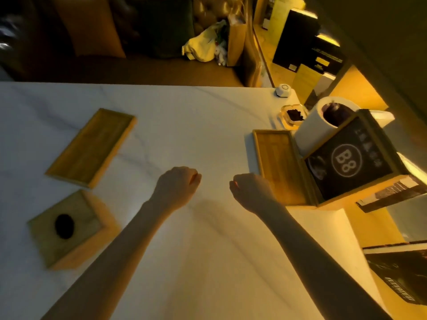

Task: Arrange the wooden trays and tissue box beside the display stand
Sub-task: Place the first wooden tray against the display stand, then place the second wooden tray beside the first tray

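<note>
tissue box (69,229): motion-blurred | display stand (351,158): small lettering unreadable | booklet (402,278): cut by right edge

matt wooden trays (91,147) and tissue box (69,228) (grain visible) on smooth white marble-look table (184,112)

So the table (208,262) has one wooden tray (91,147) sitting far left, angled, and the tissue box (69,229) is just in front of it, nearer the person. Over on the right, a second wooden tray (278,167) lies right up against the left side of the display stand (353,160). Behind the stand there's a paper roll (318,125), an ashtray (293,116) left of that, and a small round gadget (283,90) at the far edge.
</note>
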